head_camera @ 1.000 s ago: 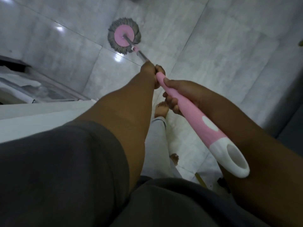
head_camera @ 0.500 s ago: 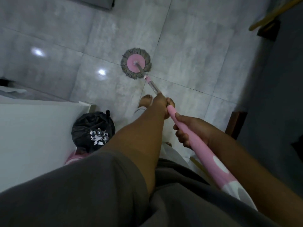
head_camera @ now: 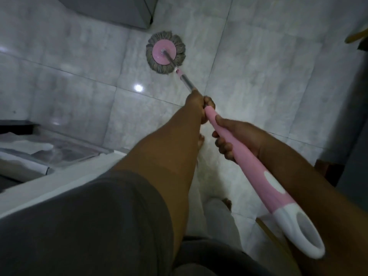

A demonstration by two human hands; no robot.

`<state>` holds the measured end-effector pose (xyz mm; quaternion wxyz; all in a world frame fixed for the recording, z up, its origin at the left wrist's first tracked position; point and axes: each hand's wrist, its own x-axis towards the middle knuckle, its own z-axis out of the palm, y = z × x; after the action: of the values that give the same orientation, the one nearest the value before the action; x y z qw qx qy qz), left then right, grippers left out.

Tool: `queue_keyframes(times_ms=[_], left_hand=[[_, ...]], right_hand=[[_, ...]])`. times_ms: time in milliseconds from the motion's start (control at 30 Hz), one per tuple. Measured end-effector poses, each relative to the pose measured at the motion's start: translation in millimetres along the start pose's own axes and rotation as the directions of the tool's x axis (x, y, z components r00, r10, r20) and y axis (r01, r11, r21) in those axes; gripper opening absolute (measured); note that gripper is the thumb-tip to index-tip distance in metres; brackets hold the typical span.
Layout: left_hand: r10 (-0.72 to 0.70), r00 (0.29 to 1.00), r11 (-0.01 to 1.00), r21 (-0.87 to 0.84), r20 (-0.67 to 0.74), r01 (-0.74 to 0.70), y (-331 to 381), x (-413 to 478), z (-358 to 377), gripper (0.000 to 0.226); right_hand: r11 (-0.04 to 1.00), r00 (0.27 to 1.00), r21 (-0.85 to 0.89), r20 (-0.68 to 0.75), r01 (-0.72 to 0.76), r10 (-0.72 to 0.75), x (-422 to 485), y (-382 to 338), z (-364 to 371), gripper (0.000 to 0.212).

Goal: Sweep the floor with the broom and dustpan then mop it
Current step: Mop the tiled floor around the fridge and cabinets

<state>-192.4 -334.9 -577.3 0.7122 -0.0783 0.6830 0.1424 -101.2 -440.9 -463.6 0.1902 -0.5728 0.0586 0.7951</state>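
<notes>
Both curled round mop handle (head_camera: 256, 176), left hand (head_camera: 196, 105) ahead, right hand (head_camera: 247, 133) behind

- Pretty sure this was somebody's home, not a shop or a workplace.
- The floor (head_camera: 258, 66) was big glossy pale tiles, marble-look, with thin grout lines. A light bounced off it as a bright spot (head_camera: 138, 88).
- The person was barefoot, one bare foot (head_camera: 200, 140) on the tiles, which says house to me.
- The gear was a plain household pink-and-white spin mop (head_camera: 253, 172).
- A white ledge (head_camera: 59, 188) ran along the left with a shallow metal tray or basin (head_camera: 65, 154) behind it. Maybe a kitchen or wash area, couldn't tell which.
- A grey cabinet or appliance (head_camera: 111, 10) stood at the far end, and the room was dim.
</notes>
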Motion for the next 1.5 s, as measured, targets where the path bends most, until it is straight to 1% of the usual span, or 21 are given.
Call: queue_keyframes(times_ms=[67, 100, 133, 167, 200, 267, 300, 367, 433, 567, 700, 767, 833, 867, 900, 967, 1067, 1200, 1400, 1500], left_hand=[[0.005, 1.000, 0.996, -0.089, -0.012, -0.006, 39, 11, 14, 0.040], [0.022, 1.000, 0.996, -0.082, -0.013, -0.023, 51, 14, 19, 0.039], [0.048, 0.998, 0.998, -0.041, -0.038, -0.050, 58, 17, 23, 0.037], [0.060, 0.998, 0.998, 0.001, -0.036, -0.060, 61, 19, 24, 0.035], [0.049, 0.999, 0.999, -0.007, -0.019, -0.050, 61, 22, 24, 0.035], [0.012, 1.000, 0.997, -0.079, 0.002, -0.012, 57, 29, 19, 0.039], [0.015, 1.000, 0.997, -0.073, 0.005, -0.014, 54, 30, 16, 0.041], [0.012, 1.000, 1.000, -0.027, 0.009, -0.012, 40, 28, 8, 0.043], [-0.007, 1.000, 1.000, 0.012, 0.024, 0.007, 15, 23, 2, 0.043], [-0.048, 0.997, 0.999, 0.013, 0.058, 0.048, -62, 1, -8, 0.044], [-0.076, 0.994, 0.995, 0.073, 0.076, 0.070, -157, -34, -29, 0.043], [-0.097, 0.992, 0.993, 0.069, 0.085, 0.091, -201, -54, -43, 0.041], [-0.089, 0.993, 0.993, 0.079, 0.075, 0.083, -239, -65, -56, 0.050], [-0.090, 0.994, 0.990, 0.117, 0.069, 0.081, -253, -70, -60, 0.056], [-0.098, 0.993, 0.984, 0.158, 0.072, 0.086, -263, -72, -63, 0.058], [-0.109, 0.992, 0.973, 0.211, 0.058, 0.095, -271, -73, -65, 0.054], [-0.112, 0.993, 0.963, 0.251, 0.030, 0.101, -262, -70, -60, 0.050], [-0.084, 0.995, 0.961, 0.267, 0.048, 0.068, -224, -54, -36, 0.050], [-0.063, 0.994, 0.961, 0.275, 0.089, 0.036, -119, 2, 30, 0.054], [-0.018, 0.994, 0.962, 0.273, 0.106, -0.012, -59, 30, 71, 0.052]], right_hand=[[1.000, 0.999, -0.003, -0.027, 0.023, -0.023, 23, -32, 11, 0.038], [0.999, 0.999, 0.021, -0.019, 0.042, -0.041, 31, -41, 15, 0.029], [0.997, 0.998, 0.051, -0.010, 0.065, -0.065, 37, -45, 17, 0.019], [0.995, 0.998, 0.073, 0.002, 0.069, -0.070, 42, -45, 17, 0.017], [0.996, 0.998, 0.073, 0.021, 0.057, -0.059, 43, -46, 16, 0.019], [0.998, 0.998, 0.052, 0.055, 0.016, -0.019, 44, -41, 11, 0.039], [0.998, 0.998, 0.056, 0.064, 0.008, -0.012, 42, -35, 9, 0.043], [0.997, 0.998, 0.080, 0.067, 0.002, -0.007, 35, -20, 8, 0.044], [0.994, 0.996, 0.108, 0.085, 0.006, -0.015, 23, 4, 2, 0.044], [0.990, 0.997, 0.141, 0.064, 0.031, -0.040, -19, 69, -26, 0.043], [0.985, 1.000, 0.171, 0.019, -0.028, 0.025, -65, 157, -51, 0.044], [0.978, 0.999, 0.205, 0.014, -0.048, 0.046, -84, 200, -60, 0.044], [0.968, 0.998, 0.243, 0.014, -0.056, 0.054, -99, 239, -67, 0.044], [0.964, 0.999, 0.261, 0.012, -0.054, 0.052, -105, 253, -70, 0.044], [0.961, 0.999, 0.273, 0.006, -0.049, 0.049, -109, 264, -72, 0.044], [0.961, 0.999, 0.275, -0.006, -0.041, 0.044, -111, 273, -74, 0.046], [0.962, 0.999, 0.272, -0.032, -0.022, 0.032, -106, 264, -73, 0.045], [0.931, 0.999, 0.366, -0.041, 0.002, 0.014, -83, 228, -72, 0.045], [0.922, 0.998, 0.384, -0.037, 0.057, -0.046, -16, 120, -74, 0.048], [0.927, 0.994, 0.361, -0.040, 0.105, -0.098, 21, 54, -77, 0.049]])
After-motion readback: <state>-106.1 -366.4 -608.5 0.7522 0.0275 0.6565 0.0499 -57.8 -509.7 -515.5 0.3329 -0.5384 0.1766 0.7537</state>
